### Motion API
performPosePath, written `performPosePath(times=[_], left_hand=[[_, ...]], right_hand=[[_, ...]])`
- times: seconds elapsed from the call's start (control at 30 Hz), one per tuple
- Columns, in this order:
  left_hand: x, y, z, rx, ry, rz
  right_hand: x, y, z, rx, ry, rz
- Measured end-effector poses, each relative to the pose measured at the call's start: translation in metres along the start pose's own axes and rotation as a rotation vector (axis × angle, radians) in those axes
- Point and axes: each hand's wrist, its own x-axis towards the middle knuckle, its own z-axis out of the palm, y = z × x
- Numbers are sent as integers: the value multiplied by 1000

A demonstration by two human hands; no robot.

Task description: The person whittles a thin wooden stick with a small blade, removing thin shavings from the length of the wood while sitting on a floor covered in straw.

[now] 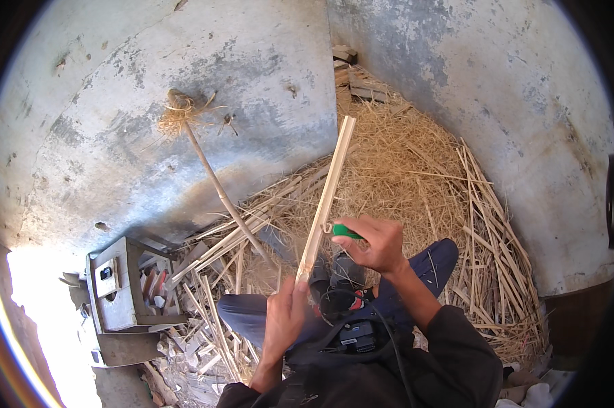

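Observation:
A long pale split bamboo strip rises tilted up and to the right. My left hand grips its lower end above my lap. At the strip's lower middle my right hand holds a small green-handled tool, whose metal hook touches the strip's edge. Both hands are above my knees in dark blue trousers.
Fine straw shavings are piled in the wall corner, with several bamboo strips along the right and left. A stick with a fibre tuft leans on the grey wall. A grey box-shaped stand sits at left. A dark device hangs at my chest.

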Motion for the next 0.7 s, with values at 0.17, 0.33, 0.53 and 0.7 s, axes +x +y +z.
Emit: performPosePath(times=[0.17,0.33,0.53,0.7], left_hand=[[-22,-5,0,1,-103,-63],[-29,-29,-8,-93,-181,-29],[-2,-33,-14,-387,-196,-211],[12,-22,-5,-436,-200,-224]], right_hand=[[18,58,-22,-97,111,296],[24,98,-48,-2,191,498],[2,69,-31,109,97,392],[-7,29,-14,162,-28,258]])
